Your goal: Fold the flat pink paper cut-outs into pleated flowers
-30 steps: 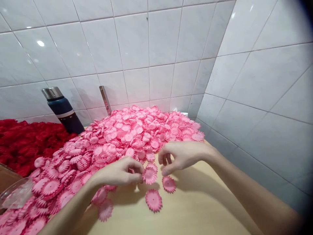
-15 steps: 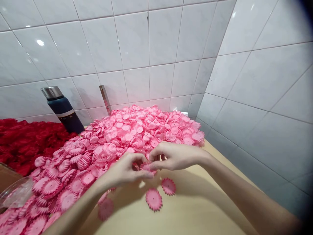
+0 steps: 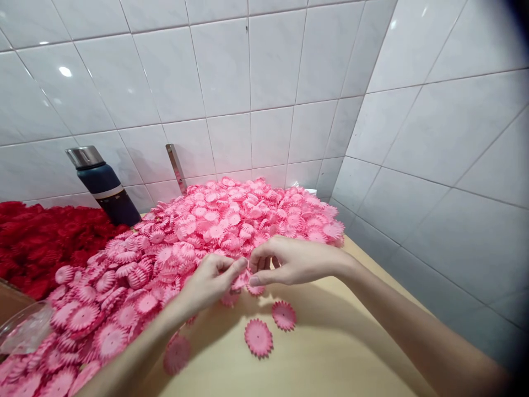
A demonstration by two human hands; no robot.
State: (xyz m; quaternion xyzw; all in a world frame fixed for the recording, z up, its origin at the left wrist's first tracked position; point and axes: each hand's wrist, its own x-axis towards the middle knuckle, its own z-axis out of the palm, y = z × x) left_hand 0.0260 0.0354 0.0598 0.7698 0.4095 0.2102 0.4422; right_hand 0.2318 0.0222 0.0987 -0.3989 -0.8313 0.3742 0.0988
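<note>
Where two bare hands meet at mid-frame: left hand (image 3: 212, 278) and right hand (image 3: 289, 260), fingertips pinched together on one small pink flower cutout (image 3: 242, 281) held between them, just above the pale wooden tabletop (image 3: 330, 353) and at the near edge of the big pink pile (image 3: 231, 220). Both grips closed on that same piece, thumbs against forefingers, seemingly to keep the thin scalloped disc steady while worked from both sides. Left forearm in from the lower left, wrist bent slightly upward; right forearm in from the lower right, wrist nearly straight, spare fingers curled. Two loose pink cutouts flat on the table just below the hands, one at lower centre (image 3: 258, 337), another a little right of it (image 3: 284, 315); a third (image 3: 177, 354) partly under the left forearm. Red flower pieces (image 3: 37, 242) heaped at far left, kept apart from the pink by colour. Dark blue flask (image 3: 103, 184) with steel cap upright against the white tiled wall (image 3: 264, 82) at upper left; clear plastic bag (image 3: 25, 328) at the left edge
</note>
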